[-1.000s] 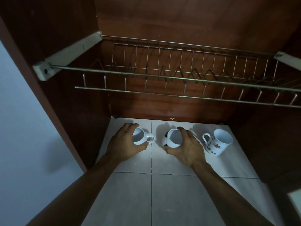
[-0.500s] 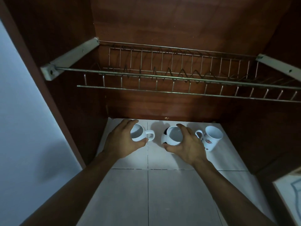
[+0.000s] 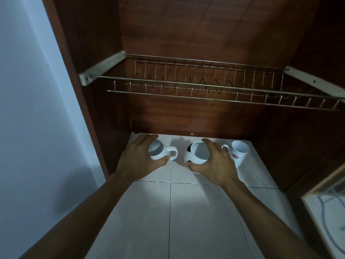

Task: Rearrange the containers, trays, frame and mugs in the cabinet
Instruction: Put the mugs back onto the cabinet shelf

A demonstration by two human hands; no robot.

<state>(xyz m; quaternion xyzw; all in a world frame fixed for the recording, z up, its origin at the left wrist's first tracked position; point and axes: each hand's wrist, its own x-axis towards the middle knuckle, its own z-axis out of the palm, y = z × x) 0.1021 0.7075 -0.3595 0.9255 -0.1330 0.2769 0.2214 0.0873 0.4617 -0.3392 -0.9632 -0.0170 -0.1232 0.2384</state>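
**Both hands on two mugs at the back of the cabinet**

We see the left hand (image 3: 139,157) curled round a plain white mug (image 3: 160,151). Its fingers lie over the far side of the rim and its thumb presses the near wall just under the handle, which points right. This mug stands in the back left corner of the pale tiled floor (image 3: 186,212) of the cabinet, close to the dark wooden side wall.

The right hand (image 3: 214,164) grips a round football mug (image 3: 194,156) patterned in black and white. Its fingers are spread over the far right part of the rim and its thumb is tucked against the near lower side. The football mug sits just right of the plain one, with a narrow strip of tile between it and that mug's handle. We cannot tell whether either mug is lifted or resting on the tile.

A lettered mug (image 3: 239,153), white with red and dark print, stands just beside the right hand. Its handle is turned left and partly hidden behind the fingers, so we cannot tell whether they touch.

Above the mugs, a wire dish rack (image 3: 205,90) spans the cabinet between pale brackets. A bluish wall (image 3: 28,109) lies to the left. At the lower right corner we see a pale panel (image 3: 324,212) with a wooden edge and dark curved lines, and we cannot tell what it is
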